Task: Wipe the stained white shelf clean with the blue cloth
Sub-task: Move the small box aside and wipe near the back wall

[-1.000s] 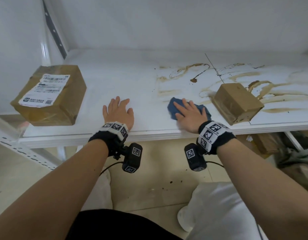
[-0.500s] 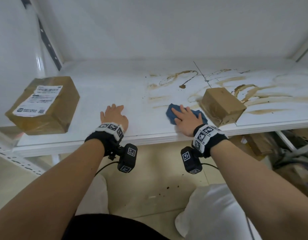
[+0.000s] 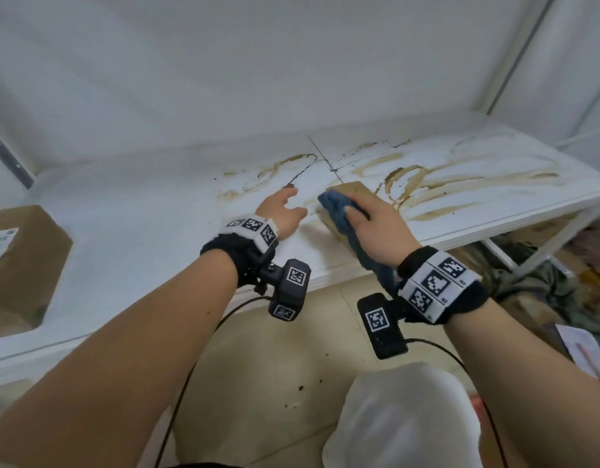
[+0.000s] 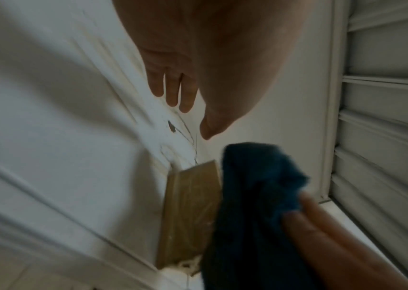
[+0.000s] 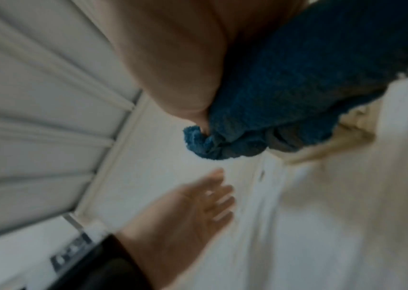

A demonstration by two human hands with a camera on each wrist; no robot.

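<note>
Just past the near edge of the white shelf (image 3: 149, 238), right hand (image 3: 379, 228) bunched around the blue cloth (image 3: 335, 206), lifted right in front of the small brown box (image 3: 351, 190). Left hand (image 3: 281, 214) alongside, fingers spread loose, holding nothing. Further back and right, brown stains (image 3: 437, 187) smeared toward the far edge. Bigger labelled box (image 3: 21, 261) way off left.

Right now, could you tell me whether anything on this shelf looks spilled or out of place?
Yes: brown streaks are smeared across the right half of the white shelf, and a small cardboard box sits among them.
</note>
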